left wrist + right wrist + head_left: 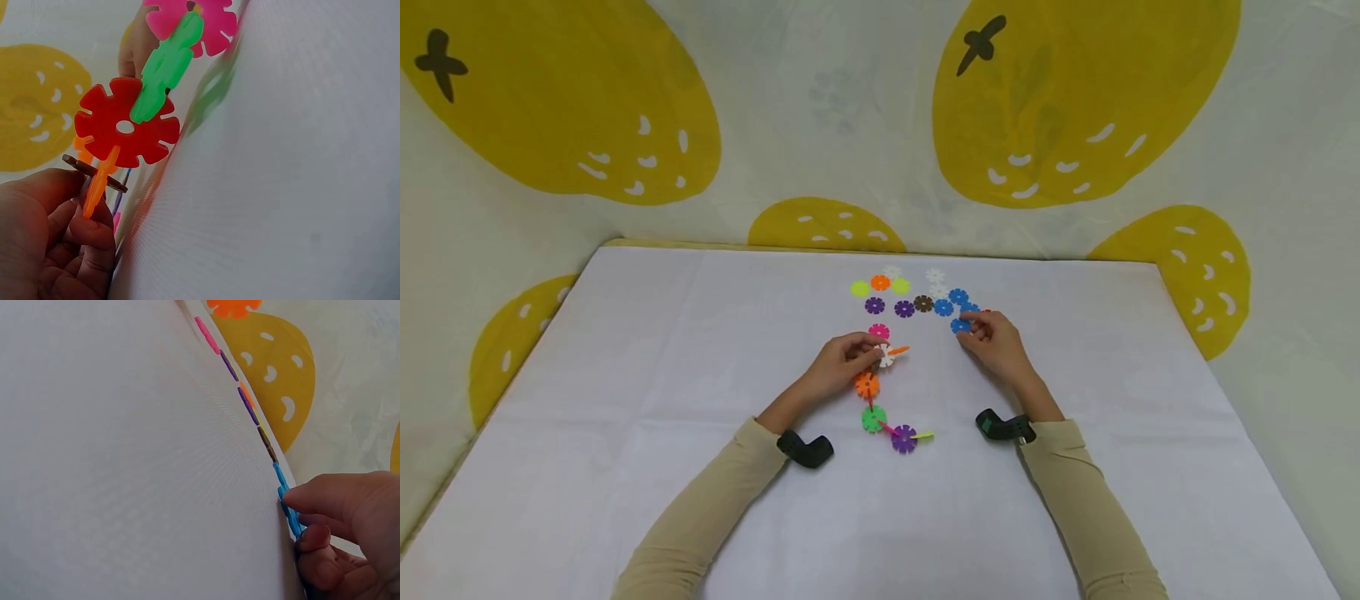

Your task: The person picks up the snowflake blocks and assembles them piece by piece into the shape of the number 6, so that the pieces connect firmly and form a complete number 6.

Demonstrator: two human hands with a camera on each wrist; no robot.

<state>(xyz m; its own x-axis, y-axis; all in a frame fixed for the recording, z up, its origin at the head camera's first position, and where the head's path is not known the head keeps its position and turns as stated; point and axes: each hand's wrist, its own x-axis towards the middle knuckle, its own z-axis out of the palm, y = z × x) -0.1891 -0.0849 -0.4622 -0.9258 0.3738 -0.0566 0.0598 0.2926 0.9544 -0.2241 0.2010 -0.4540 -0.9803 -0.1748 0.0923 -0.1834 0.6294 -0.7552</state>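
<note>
My left hand (841, 365) pinches one end of a chain of interlocking notched plastic discs. Close to those fingers are a white disc (886, 357) and an orange disc standing edge-on (899, 350). Down the chain come an orange disc (867, 385), a green disc (873, 418) and a purple disc (904, 439). In the left wrist view a red disc (103, 128) has a green one (164, 72) slotted into it. My right hand (1002, 348) has thumb and forefinger at the edges of a blue disc (960, 326) on the table, pinching it.
Loose discs lie beyond the hands: purple (875, 306), brown (923, 303), blue (958, 296), yellow (860, 288), orange (880, 282), pink (878, 332) and white (935, 275). A white cloth covers the table (625, 483). Behind its far edge hangs a patterned curtain (827, 125).
</note>
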